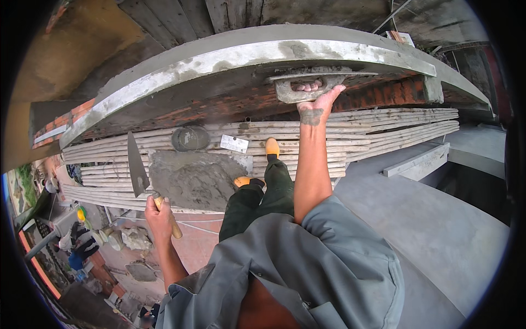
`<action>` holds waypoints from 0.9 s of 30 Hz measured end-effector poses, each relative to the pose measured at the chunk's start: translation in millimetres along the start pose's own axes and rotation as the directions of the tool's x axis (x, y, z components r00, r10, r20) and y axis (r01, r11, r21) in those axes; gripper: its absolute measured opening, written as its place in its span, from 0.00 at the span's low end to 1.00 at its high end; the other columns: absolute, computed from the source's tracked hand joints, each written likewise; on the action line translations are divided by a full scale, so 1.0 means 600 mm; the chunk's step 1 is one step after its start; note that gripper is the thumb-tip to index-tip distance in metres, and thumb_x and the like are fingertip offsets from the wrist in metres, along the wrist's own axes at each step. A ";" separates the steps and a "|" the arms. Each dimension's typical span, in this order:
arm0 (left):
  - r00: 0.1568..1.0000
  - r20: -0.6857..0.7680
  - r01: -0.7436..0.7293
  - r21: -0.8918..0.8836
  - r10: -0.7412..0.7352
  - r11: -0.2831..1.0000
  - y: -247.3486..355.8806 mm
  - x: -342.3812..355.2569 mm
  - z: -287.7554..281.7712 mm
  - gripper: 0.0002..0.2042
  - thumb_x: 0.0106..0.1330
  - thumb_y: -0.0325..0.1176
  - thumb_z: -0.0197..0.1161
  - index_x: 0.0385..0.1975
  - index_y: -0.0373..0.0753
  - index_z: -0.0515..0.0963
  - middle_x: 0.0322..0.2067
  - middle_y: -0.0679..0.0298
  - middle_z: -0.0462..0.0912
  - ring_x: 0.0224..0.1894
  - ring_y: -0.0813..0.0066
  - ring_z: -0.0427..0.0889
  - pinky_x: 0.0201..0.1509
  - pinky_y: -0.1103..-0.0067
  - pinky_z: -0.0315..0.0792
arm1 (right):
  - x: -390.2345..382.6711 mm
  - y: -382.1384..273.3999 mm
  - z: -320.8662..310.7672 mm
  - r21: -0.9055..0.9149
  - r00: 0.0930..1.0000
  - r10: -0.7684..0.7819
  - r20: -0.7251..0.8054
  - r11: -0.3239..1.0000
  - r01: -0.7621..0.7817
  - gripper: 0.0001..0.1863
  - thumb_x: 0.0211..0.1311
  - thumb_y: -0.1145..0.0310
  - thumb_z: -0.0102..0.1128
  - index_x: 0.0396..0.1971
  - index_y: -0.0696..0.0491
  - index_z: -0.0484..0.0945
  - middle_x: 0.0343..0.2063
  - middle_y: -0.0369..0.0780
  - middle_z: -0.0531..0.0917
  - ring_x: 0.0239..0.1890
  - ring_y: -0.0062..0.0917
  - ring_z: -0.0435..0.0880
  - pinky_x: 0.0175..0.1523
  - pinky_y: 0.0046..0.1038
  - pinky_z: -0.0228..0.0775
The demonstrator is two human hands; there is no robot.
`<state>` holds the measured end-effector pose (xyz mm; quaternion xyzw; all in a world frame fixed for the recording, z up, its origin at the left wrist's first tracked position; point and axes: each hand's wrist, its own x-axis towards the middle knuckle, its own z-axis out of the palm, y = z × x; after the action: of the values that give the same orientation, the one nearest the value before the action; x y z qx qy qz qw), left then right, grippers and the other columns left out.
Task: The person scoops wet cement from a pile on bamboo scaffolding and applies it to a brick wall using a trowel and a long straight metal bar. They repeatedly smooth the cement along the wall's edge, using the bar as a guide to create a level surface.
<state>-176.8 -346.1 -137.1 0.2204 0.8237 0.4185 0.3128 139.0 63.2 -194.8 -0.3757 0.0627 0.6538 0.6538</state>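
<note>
My right hand [322,100] is wrapped round the handle of a plastering float [290,94]. The float lies against the grey mortar face of the wall [208,90], just below a long pale straight board [235,55] smeared with mortar. Wet mortar marks my right wrist. In my left hand [160,218], lower and out to the side, is a pointed trowel [137,167], gripped by its wooden handle with the blade upward. Near that blade a heap of wet mortar [200,178] lies on a flat board. Beyond it stands a round grey bucket [190,139].
I stand in yellow shoes [272,146] on a scaffold deck of long poles [383,122]. A white rectangular piece [234,143] lies beside the bucket. To the right are a grey concrete surface [416,219] and a dark opening [468,186]. Another person [82,249] is far below left.
</note>
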 end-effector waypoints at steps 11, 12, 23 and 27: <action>0.998 0.042 -0.035 -0.050 0.037 0.998 0.012 0.025 0.008 0.07 0.68 0.27 0.63 0.33 0.38 0.70 0.27 0.74 0.68 0.29 0.87 0.64 0.31 0.83 0.63 | -0.064 -0.111 0.050 0.097 0.890 -0.180 0.419 0.983 0.153 0.42 0.66 0.22 0.40 0.52 0.49 0.72 0.44 0.43 0.77 0.46 0.37 0.75 0.51 0.48 0.71; 0.998 0.047 -0.045 -0.041 0.047 0.998 0.011 0.026 0.005 0.07 0.68 0.27 0.63 0.33 0.38 0.70 0.27 0.74 0.68 0.29 0.87 0.64 0.31 0.82 0.63 | -0.057 -0.111 0.040 0.046 0.862 -0.321 0.392 0.943 0.330 0.45 0.66 0.23 0.43 0.63 0.48 0.71 0.59 0.46 0.77 0.60 0.42 0.75 0.64 0.55 0.69; 1.000 -0.003 0.000 -0.031 0.000 1.000 -0.039 0.020 -0.037 0.06 0.68 0.28 0.63 0.32 0.39 0.72 0.26 0.75 0.69 0.29 0.87 0.65 0.31 0.82 0.63 | -0.048 0.120 -0.167 0.075 0.852 0.145 0.503 0.975 -0.210 0.41 0.50 0.43 0.78 0.63 0.46 0.77 0.62 0.36 0.80 0.65 0.38 0.74 0.72 0.50 0.63; 0.999 -0.020 0.027 -0.022 -0.027 0.999 -0.063 0.012 -0.060 0.06 0.68 0.28 0.62 0.32 0.39 0.71 0.26 0.75 0.69 0.29 0.87 0.65 0.31 0.82 0.63 | -0.030 0.188 -0.086 0.121 0.927 0.161 0.339 0.970 -0.212 0.35 0.56 0.39 0.72 0.51 0.52 0.76 0.37 0.37 0.80 0.43 0.34 0.76 0.66 0.52 0.67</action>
<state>-210.9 -382.0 -154.5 0.2017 0.8252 0.4253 0.3124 56.0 3.3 -267.3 -0.2022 0.0397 0.7594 0.6171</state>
